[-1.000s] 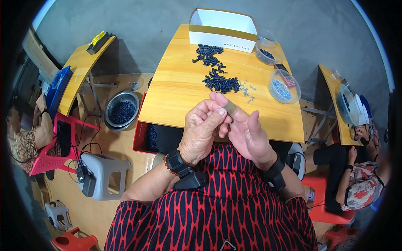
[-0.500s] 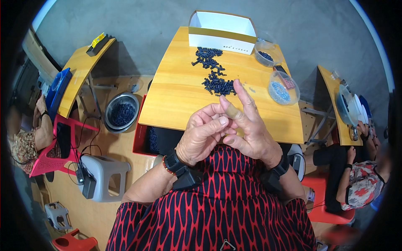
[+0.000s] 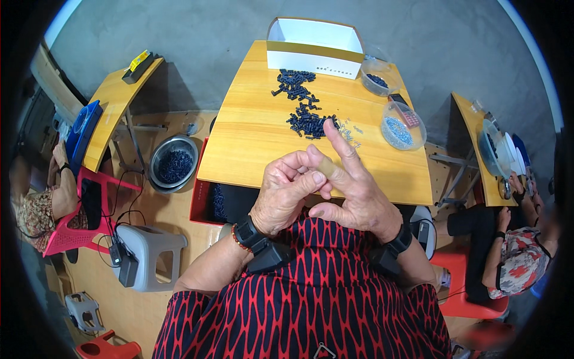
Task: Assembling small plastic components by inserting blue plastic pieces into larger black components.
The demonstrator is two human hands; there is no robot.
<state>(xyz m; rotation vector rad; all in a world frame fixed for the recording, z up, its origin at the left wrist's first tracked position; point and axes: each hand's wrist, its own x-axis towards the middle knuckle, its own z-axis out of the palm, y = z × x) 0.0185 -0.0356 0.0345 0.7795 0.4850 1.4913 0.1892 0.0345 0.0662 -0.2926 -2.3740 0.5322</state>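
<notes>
The wooden worktop (image 3: 248,140) stretches in front of the person, with a white box (image 3: 314,64) with a gold band at its far edge. Nearer, just above the lap, the right hand (image 3: 362,194) is spread, its thumb apart and 1 finger pointing up. The left hand (image 3: 284,191) meets it, its fingers curled in and the thumb tip against a finger of the right hand; I cannot tell whether they grip anything. On the worktop's right side stand 2 clear round tubs (image 3: 417,139). Dark small pieces (image 3: 306,124) lie in loose heaps near its middle, beside scattered clear bits (image 3: 353,141). Smallest, a tan wrap (image 3: 326,167) sits around that right-hand finger.
</notes>
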